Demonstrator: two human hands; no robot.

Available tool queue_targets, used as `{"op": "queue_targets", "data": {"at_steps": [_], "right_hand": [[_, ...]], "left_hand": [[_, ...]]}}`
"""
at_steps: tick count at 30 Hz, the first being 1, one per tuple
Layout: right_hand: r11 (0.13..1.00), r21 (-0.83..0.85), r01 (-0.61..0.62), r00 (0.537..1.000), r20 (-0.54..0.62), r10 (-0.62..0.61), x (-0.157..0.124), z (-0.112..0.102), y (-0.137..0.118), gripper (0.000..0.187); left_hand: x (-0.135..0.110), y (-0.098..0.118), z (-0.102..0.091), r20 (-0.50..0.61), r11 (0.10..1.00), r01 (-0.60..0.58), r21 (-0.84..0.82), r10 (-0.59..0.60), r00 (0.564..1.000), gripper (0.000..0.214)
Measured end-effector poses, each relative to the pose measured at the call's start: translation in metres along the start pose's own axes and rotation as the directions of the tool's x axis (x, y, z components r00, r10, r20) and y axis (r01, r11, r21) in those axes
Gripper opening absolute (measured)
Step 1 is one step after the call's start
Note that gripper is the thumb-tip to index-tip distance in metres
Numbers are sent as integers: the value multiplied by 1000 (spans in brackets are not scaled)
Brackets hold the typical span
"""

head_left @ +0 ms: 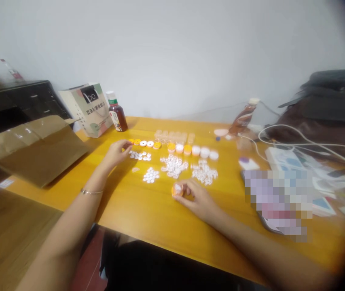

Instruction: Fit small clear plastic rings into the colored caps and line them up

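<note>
My left hand [118, 153] reaches to the left end of a row of round caps, its thumb and fingertips closed at a small orange cap [132, 141]. Beside it along the row lie another orange cap [136, 142] and a white cap [142, 143] with a dark centre. Nearer the front edge, my right hand [198, 200] pinches a round orange cap [175, 193] with something whitish inside it. Small white pieces [140, 155] lie just right of my left hand. Further piles of white round discs [151, 175] and white ring-like pieces [174, 165] lie between my hands. Blur hides finer detail.
Clear cups [172, 136] stand behind orange and white containers [187, 149]. A dark drink bottle [117, 115], a paper bag [92, 113] and a cardboard box [35, 149] are at left. On the right are another bottle [245, 115], white cables [299, 128] and a black bag [327, 101].
</note>
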State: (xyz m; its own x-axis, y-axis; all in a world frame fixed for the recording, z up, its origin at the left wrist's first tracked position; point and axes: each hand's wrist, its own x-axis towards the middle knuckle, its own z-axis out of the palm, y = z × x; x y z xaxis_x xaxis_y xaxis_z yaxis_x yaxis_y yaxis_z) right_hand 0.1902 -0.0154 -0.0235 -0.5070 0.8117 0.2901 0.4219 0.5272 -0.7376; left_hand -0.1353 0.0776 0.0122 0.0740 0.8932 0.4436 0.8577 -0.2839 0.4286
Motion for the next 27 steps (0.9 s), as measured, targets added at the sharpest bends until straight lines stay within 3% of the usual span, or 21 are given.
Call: {"op": "queue_targets", "data": {"at_steps": [3,5,8,10,11,14,19,23,27], "right_hand": [[1000,-3,-9,1000,-10,9,1,0,-1,7],[1000,-6,-13,1000,-10,13,1,-1,-1,7],[1000,-18,4,1000,-9,-4,2,-1,0,9],[999,-33,16,1000,-21,-17,2,-1,2,10],[999,-38,17,1000,-26,-18,2,-1,3,12],[1000,-16,-18,1000,-9,18,2,0,4,16],[997,36,-67,998,8,67,1,-1,2,16],[990,115,-79,997,-8,81,1,0,3,12],[979,191,-71,997,-24,76,2,2,4,11]], "left_hand": [[-9,39,6,-90,974,-204,-102,195,977,22],[-20,68,13,-43,907,-368,-203,367,929,22],[-38,105,24,193,795,-538,-281,596,780,25],[-49,119,31,316,770,-571,-284,638,702,37],[-53,123,35,353,772,-568,-286,636,686,42],[-61,123,45,379,799,-520,-301,601,703,45],[-69,122,59,313,837,-467,-285,542,780,31],[-74,127,62,279,862,-397,-317,485,829,30],[-73,128,61,264,874,-366,-321,453,851,30]]}}
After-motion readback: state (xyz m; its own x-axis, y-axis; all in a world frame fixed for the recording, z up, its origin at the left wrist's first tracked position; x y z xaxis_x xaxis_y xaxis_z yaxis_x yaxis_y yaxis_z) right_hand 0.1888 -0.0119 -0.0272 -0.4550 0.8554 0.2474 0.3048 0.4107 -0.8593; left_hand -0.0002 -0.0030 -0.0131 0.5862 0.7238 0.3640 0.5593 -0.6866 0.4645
